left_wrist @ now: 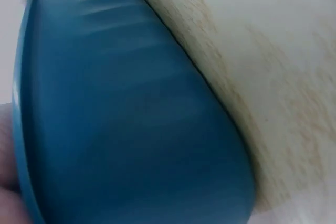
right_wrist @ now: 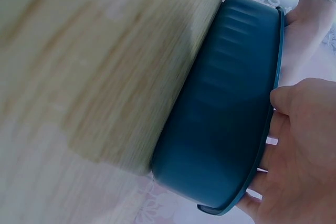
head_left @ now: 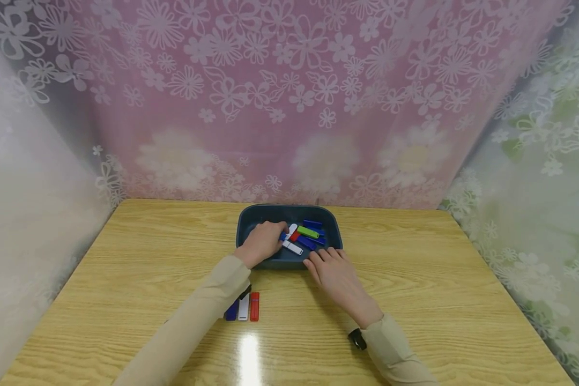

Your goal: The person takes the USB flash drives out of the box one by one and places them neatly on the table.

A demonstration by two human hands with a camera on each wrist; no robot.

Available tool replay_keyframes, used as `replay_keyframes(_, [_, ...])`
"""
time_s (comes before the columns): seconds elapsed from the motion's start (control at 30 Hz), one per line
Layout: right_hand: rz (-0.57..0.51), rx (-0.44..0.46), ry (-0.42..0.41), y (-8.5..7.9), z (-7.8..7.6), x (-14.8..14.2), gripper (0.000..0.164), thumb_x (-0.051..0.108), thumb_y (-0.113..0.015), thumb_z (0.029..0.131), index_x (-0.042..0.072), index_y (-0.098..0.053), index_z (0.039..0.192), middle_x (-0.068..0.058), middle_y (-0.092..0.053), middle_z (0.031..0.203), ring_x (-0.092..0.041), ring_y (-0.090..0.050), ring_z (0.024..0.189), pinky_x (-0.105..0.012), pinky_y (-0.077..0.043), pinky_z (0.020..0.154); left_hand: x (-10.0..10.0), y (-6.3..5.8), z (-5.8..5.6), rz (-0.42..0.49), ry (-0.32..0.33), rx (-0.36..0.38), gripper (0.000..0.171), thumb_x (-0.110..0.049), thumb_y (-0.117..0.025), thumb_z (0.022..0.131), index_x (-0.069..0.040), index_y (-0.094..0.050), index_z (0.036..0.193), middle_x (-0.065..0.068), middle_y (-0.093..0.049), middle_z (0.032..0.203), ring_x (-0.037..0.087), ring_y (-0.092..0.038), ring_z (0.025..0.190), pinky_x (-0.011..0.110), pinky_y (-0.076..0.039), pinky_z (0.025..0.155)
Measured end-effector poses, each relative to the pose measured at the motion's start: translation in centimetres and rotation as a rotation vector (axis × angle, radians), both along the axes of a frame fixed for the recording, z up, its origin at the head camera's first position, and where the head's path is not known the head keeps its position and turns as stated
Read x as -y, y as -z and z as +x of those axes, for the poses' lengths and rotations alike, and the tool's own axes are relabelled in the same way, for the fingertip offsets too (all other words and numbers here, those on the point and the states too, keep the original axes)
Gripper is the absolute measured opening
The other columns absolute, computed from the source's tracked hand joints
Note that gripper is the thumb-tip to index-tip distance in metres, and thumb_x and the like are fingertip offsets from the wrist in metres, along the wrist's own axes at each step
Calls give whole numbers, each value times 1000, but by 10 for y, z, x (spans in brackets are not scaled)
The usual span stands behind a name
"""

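Note:
In the head view a dark blue-green plastic basin (head_left: 286, 264) holds several USB flash drives. My left hand (head_left: 264, 241) reaches over its near rim, fingers down among them. A blue flash drive (head_left: 283, 236) shows at its fingertips; I cannot tell whether they grip it. Close beside lie a white flash drive (head_left: 292, 247) and a green one (head_left: 308, 232), with red and blue ones around them. My right hand (head_left: 335, 276) rests on the near right rim, fingers reaching over the edge. The right wrist view shows the basin's outer wall (right_wrist: 215, 103) with this hand's fingers (right_wrist: 281, 100) along the rim.
On the wooden table (head_left: 415, 300), nearer than the basin, a blue flash drive (head_left: 231, 311), a white one (head_left: 243, 308) and a red one (head_left: 254, 306) lie side by side, partly under the left forearm. Floral curtains (head_left: 289, 107) hang behind and at both sides.

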State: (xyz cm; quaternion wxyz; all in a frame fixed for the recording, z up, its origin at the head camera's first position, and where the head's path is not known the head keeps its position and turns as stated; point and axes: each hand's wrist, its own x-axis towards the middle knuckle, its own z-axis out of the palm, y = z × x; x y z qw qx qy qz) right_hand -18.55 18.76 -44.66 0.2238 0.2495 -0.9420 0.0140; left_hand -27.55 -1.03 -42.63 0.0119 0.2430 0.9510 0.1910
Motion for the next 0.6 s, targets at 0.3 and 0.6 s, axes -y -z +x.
replay_keyframes(0.3, [-5,-3,-10,-1,0,0,23,29,-59,103,7,-66,101,-8,-69,90,-29,-63,87,-45,-50,86,5,-10,9,105,12,-59,26,-10,-68,97,-11,-69,123,12,-74,112,23,-72,83,37,-59,77])
replay_keyframes(0.6, [-18,-40,-46,1,-1,-2,22,28,-61,102,6,-65,98,-8,-67,86,-29,-62,83,-45,-50,83,12,-25,29,194,35,-34,23,-12,-70,97,-16,-69,120,8,-75,97,13,-64,65,28,-52,60])
